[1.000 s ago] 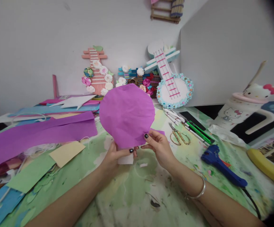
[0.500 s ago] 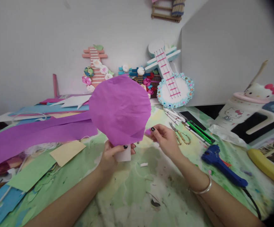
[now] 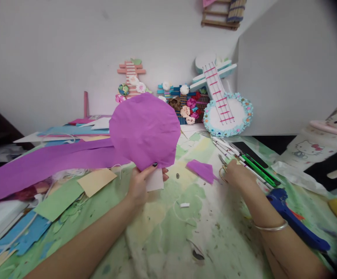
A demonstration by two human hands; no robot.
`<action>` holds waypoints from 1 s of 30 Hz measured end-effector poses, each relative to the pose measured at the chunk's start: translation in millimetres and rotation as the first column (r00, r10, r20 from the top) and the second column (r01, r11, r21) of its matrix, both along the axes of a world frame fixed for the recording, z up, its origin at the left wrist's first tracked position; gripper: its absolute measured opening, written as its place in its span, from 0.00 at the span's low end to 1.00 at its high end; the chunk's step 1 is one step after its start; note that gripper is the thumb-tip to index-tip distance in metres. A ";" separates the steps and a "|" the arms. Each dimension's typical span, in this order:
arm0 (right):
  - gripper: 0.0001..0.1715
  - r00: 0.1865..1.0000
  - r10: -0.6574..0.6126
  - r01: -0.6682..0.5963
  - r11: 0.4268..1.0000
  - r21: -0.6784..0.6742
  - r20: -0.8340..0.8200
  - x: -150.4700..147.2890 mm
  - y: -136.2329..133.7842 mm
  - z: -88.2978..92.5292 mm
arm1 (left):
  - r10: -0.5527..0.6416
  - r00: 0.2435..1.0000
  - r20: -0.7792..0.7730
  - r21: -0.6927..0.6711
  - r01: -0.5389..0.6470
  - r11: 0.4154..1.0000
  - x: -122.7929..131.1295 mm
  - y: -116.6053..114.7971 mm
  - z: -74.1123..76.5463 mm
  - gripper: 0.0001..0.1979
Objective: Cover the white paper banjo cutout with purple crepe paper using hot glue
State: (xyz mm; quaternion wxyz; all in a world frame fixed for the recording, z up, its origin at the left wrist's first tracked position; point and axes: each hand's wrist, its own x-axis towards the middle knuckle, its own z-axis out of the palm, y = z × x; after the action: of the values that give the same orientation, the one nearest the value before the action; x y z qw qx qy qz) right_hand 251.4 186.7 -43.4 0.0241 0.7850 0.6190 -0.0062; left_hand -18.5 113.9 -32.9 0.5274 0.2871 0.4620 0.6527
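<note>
My left hand [image 3: 139, 188] pinches a white strip [image 3: 155, 181] below a disc covered in purple paper [image 3: 145, 130], thumb in front and fingertips behind. The disc stands upright, rounded, with a wrinkled face. My right hand [image 3: 239, 176] is down on the table at the right, its fingers curled over the gold-handled scissors [image 3: 222, 173]; most of the handles are hidden beneath it. A loose purple paper scrap [image 3: 201, 171] lies between the two hands. Near the disc's left edge lies a long purple paper strip [image 3: 55, 161].
A blue glue gun [image 3: 298, 224] lies right of my right wrist, beside green cutters [image 3: 260, 170] and white pens [image 3: 226, 149]. A white cup [image 3: 313, 149] stands far right. Decorated instrument models, one a blue-rimmed banjo [image 3: 228, 112], lean at the back. Coloured paper [image 3: 59, 199] covers the left side.
My right hand has let go of the purple scrap, which now lies on the table, and has moved right onto the scissors. My left hand still holds the disc. The view has swung left.
</note>
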 end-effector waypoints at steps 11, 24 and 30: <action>0.36 0.997 -0.033 0.037 0.998 0.056 -0.073 7.1 10.3 -0.4 | -0.039 0.999 0.004 0.045 0.039 0.998 -7.6 4.7 -3.6 0.10; 0.30 0.567 0.321 -0.027 0.928 0.373 -0.759 -34.2 -12.8 20.9 | 0.033 0.999 -0.011 0.061 -0.032 0.998 -7.6 4.6 -1.9 0.08; 0.24 -0.189 0.259 -0.289 0.907 0.306 -0.947 -99.7 -64.8 9.2 | 0.071 0.997 0.000 0.008 -0.071 0.997 -6.6 4.1 0.3 0.06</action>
State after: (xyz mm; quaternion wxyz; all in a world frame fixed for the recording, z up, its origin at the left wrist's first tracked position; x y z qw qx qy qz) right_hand 151.7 121.9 -34.3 -0.4337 0.3617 0.5807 -0.5864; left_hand -25.1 118.1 -32.6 0.5028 0.2726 0.4692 0.6728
